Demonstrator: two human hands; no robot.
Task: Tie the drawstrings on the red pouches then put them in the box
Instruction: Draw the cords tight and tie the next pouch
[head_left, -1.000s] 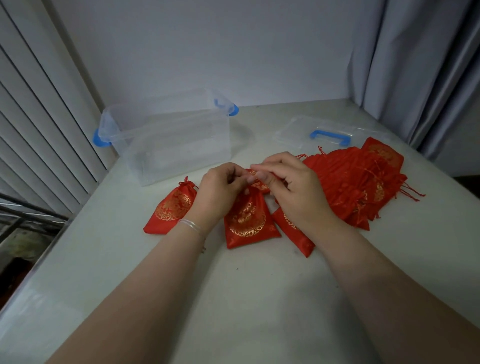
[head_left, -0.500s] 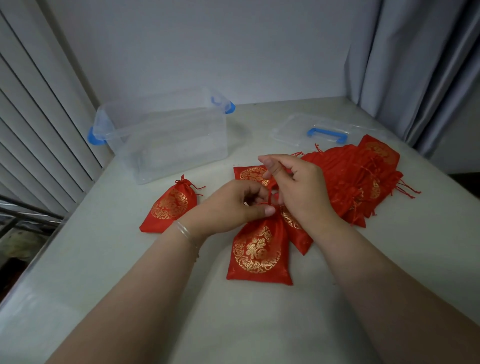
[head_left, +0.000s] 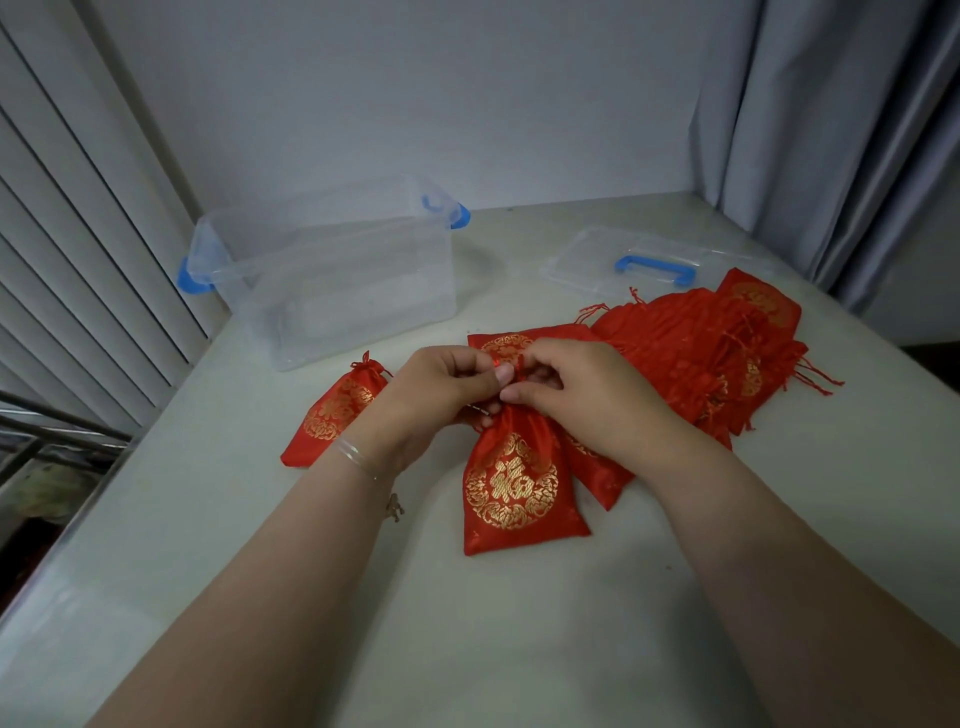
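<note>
Drew together at the neck of the front red pouch (head_left: 522, 483), left hand (head_left: 441, 387) and right hand (head_left: 582, 395), each pinching the drawstrings (head_left: 511, 371) to cinch and knot, likely. Lay flat near the table (head_left: 519, 623) middle, well clear of its edges. Sat open and apparently unfilled beyond, box (head_left: 332, 280); one tied-looking pouch (head_left: 337, 410) waited beside, untied pile (head_left: 691, 353) right. Plenty of bare room toward the box.

You're in some plain indoor room, looks like a home or a small workroom, can't say which. You've got a white table (head_left: 519, 649) pushed into a corner, grey curtains (head_left: 831, 130) on your right, slatted blinds (head_left: 67, 249) on your left, bare wall (head_left: 415, 93) behind.
</note>
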